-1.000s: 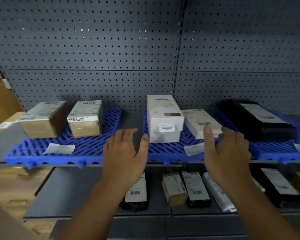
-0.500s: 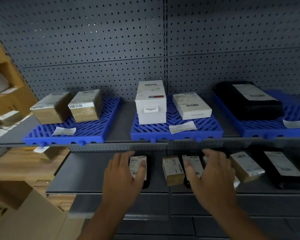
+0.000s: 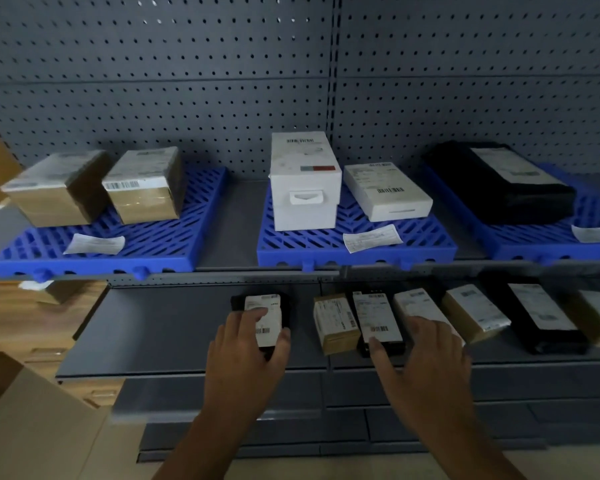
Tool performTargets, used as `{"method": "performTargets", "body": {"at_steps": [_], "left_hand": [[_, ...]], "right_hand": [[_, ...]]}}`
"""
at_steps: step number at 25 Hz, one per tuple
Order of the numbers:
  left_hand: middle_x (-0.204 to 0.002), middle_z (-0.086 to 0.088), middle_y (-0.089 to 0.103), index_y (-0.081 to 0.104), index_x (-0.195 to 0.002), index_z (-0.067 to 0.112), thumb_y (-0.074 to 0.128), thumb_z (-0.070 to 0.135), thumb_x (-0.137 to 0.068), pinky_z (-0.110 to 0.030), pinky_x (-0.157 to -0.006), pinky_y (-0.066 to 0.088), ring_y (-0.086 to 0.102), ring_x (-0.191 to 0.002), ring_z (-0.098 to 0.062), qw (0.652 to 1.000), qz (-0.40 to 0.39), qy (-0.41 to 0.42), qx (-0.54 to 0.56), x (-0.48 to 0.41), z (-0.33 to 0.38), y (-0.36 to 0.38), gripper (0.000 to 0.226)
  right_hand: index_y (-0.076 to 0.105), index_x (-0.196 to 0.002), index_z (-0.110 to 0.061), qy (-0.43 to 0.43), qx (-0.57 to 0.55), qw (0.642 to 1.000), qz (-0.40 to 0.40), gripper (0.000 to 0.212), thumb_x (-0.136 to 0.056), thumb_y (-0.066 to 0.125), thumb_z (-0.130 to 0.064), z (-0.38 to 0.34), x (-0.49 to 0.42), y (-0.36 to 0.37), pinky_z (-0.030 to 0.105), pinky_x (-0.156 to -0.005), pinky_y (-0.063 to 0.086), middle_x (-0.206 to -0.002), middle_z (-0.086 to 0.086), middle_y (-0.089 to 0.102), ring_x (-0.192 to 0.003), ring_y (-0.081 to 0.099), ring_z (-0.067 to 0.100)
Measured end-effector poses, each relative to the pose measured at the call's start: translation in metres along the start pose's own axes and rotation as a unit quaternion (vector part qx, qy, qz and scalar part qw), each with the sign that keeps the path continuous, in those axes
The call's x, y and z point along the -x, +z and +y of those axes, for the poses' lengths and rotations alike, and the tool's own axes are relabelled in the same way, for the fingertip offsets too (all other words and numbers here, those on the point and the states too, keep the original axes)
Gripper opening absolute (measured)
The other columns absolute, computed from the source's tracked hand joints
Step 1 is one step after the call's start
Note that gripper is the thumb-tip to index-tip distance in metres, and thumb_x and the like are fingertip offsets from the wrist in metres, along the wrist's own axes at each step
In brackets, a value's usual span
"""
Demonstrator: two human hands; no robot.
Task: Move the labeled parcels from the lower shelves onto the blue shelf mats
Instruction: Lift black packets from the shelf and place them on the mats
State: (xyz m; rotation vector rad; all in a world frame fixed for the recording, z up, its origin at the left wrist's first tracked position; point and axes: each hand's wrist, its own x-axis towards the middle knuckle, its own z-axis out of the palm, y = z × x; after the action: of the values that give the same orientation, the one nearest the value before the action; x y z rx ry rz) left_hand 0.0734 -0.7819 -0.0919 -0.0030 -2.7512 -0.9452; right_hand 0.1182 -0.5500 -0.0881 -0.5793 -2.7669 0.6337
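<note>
Three blue shelf mats (image 3: 174, 237) (image 3: 291, 245) (image 3: 520, 244) lie on the upper shelf and carry two brown boxes (image 3: 142, 188), a tall white box (image 3: 303, 181), a flat white box (image 3: 387, 192) and a black bag (image 3: 499, 185). On the lower shelf, my left hand (image 3: 248, 344) grips a small black parcel with a white label (image 3: 269, 315), fingers on top and thumb at its right side. My right hand (image 3: 426, 355) lies spread, its thumb on a black labeled parcel (image 3: 378, 315) and its fingers over a white parcel (image 3: 416, 303). A small brown parcel (image 3: 335, 323) sits between my hands.
More labeled parcels, one brown (image 3: 471, 313) and one black (image 3: 541, 313), lie to the right on the lower shelf (image 3: 153, 334). Loose paper slips (image 3: 94, 244) (image 3: 371, 237) rest on the mats. A cardboard box (image 3: 32, 410) stands at lower left. Pegboard backs the shelves.
Both hands dropped from the upper mat level to the lower shelf. The left hand closed around the small black parcel, and the right hand came down onto the parcels beside it.
</note>
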Motion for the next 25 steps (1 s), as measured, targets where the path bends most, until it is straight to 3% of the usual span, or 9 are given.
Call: {"method": "performTargets", "body": {"at_steps": [6,11,14,16,21,25], "left_hand": [[-0.117,-0.005,0.061,0.063,-0.124,0.017,0.073,0.041,-0.087,-0.048,-0.087,0.053,0.063,-0.101,-0.030,0.999,-0.039,-0.004,0.027,0.004,-0.004,0.043,0.045],[-0.122,-0.009,0.062,0.064,-0.127,0.015,0.064,0.053,-0.084,-0.047,-0.090,0.053,0.061,-0.111,-0.034,0.996,-0.082,-0.030,-0.023,0.010,-0.014,0.072,0.057],[-0.117,-0.013,0.063,0.065,-0.123,0.012,0.082,0.040,-0.079,-0.049,-0.084,0.055,0.062,-0.107,-0.040,0.996,-0.059,-0.042,-0.055,0.008,-0.036,0.098,0.054],[-0.117,-0.017,0.061,0.064,-0.125,0.011,0.080,0.047,-0.078,-0.053,-0.084,0.055,0.061,-0.105,-0.042,0.994,-0.024,-0.036,-0.096,-0.006,-0.062,0.119,0.061],[-0.148,-0.016,0.034,0.036,-0.151,0.028,0.068,0.072,-0.076,-0.059,-0.106,0.039,0.039,-0.133,-0.043,0.979,-0.038,-0.109,-0.169,-0.048,-0.116,0.165,0.093],[-0.151,-0.019,0.027,0.025,-0.154,0.031,0.067,0.079,-0.069,-0.060,-0.109,0.037,0.036,-0.136,-0.045,0.967,-0.068,-0.166,-0.182,-0.056,-0.146,0.198,0.106]], "right_hand": [[0.054,-0.128,-0.014,0.033,0.052,0.998,0.007,0.073,-0.078,0.067,-0.065,0.038,0.004,0.017,0.049,-0.097,0.041,-0.124,0.008,0.054,-0.119,0.049,0.031],[0.052,-0.130,-0.013,0.036,0.092,0.994,-0.043,0.074,-0.078,0.068,-0.064,0.074,-0.025,0.042,0.045,-0.096,0.041,-0.125,0.009,0.054,-0.119,0.049,0.031],[0.053,-0.127,-0.009,0.017,0.097,0.994,-0.040,0.076,-0.077,0.068,-0.064,0.093,-0.056,0.077,0.045,-0.093,0.045,-0.120,0.012,0.056,-0.113,0.052,0.032],[0.052,-0.128,-0.005,0.009,0.096,0.994,-0.042,0.080,-0.078,0.067,-0.065,0.102,-0.074,0.109,0.047,-0.094,0.045,-0.120,0.015,0.055,-0.113,0.051,0.034],[0.044,-0.137,0.003,0.005,0.104,0.993,-0.046,0.106,-0.072,0.060,-0.079,0.127,-0.109,0.189,0.051,-0.101,0.043,-0.131,0.022,0.050,-0.121,0.047,0.038],[0.029,-0.148,0.004,0.036,0.106,0.992,-0.065,0.130,-0.063,0.052,-0.091,0.138,-0.118,0.232,0.048,-0.108,0.038,-0.141,0.023,0.043,-0.129,0.043,0.038]]}}
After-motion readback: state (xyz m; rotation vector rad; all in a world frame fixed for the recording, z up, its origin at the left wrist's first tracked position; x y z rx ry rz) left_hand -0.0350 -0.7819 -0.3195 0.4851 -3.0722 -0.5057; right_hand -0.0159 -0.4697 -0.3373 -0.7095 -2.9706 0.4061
